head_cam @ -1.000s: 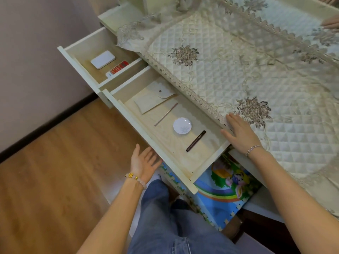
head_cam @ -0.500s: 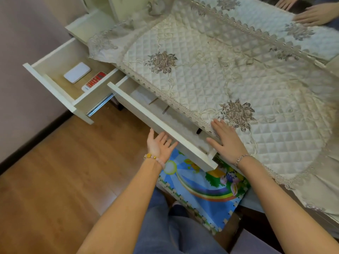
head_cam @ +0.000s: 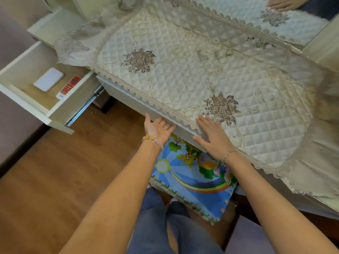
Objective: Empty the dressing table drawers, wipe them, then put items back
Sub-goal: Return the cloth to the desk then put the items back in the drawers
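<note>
Fingers (head_cam: 205, 123) straight, left hand (head_cam: 157, 129) touching closed drawer front (head_cam: 132, 103), right hand (head_cam: 213, 139) on tablecloth (head_cam: 183, 74)

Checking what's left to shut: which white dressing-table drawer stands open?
The white side drawer at left, pulled out, showing a white rectangular case; the middle drawer is shut.

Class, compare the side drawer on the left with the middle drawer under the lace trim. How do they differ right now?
The side drawer stands pulled out; the middle drawer is shut under the lace trim. The side drawer shows a white flat case and a red keypad device; the middle drawer's contents are hidden. The left hand touches the middle drawer's front; no hand touches the side drawer. Both have white fronts.
</note>
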The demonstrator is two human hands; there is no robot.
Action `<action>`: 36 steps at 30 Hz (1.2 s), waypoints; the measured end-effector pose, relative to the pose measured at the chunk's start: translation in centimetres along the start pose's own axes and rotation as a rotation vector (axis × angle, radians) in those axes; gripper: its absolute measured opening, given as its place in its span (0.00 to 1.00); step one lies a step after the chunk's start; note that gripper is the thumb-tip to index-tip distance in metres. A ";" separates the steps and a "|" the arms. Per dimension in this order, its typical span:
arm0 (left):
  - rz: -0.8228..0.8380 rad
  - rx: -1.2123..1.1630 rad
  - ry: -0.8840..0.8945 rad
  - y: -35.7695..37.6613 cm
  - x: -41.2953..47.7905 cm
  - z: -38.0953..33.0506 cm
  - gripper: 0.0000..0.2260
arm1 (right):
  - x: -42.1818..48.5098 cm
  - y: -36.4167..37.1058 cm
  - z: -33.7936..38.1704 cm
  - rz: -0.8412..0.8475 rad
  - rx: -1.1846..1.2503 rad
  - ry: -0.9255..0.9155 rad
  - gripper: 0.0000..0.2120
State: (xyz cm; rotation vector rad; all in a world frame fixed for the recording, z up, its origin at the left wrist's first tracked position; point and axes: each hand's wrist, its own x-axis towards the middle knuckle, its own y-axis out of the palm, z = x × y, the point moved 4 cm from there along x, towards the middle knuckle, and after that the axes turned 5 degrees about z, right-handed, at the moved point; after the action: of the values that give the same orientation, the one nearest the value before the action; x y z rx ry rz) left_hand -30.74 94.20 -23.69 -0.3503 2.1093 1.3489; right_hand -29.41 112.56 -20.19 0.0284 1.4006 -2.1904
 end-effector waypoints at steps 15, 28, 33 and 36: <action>-0.123 0.945 0.403 -1.6 -11.0 -6.2 0.13 | -1.0 -2.7 4.7 -0.207 0.017 -0.038 0.27; -0.618 2.293 0.842 -8.5 -24.7 -11.5 0.24 | -2.0 -0.6 14.9 -0.195 -0.117 -0.331 0.27; -0.765 2.292 0.837 -11.0 -27.1 -14.1 0.26 | -1.6 0.8 19.8 -0.155 -0.155 -0.405 0.29; -0.796 2.259 0.800 -12.7 -27.9 -16.7 0.27 | -0.7 1.9 23.0 -0.128 -0.172 -0.408 0.29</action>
State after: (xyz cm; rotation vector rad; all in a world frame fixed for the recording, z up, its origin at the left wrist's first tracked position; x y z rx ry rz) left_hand -8.14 70.91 -10.83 -0.5130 2.1260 -1.9158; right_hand -21.97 92.74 -10.94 -0.5525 1.3735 -2.0165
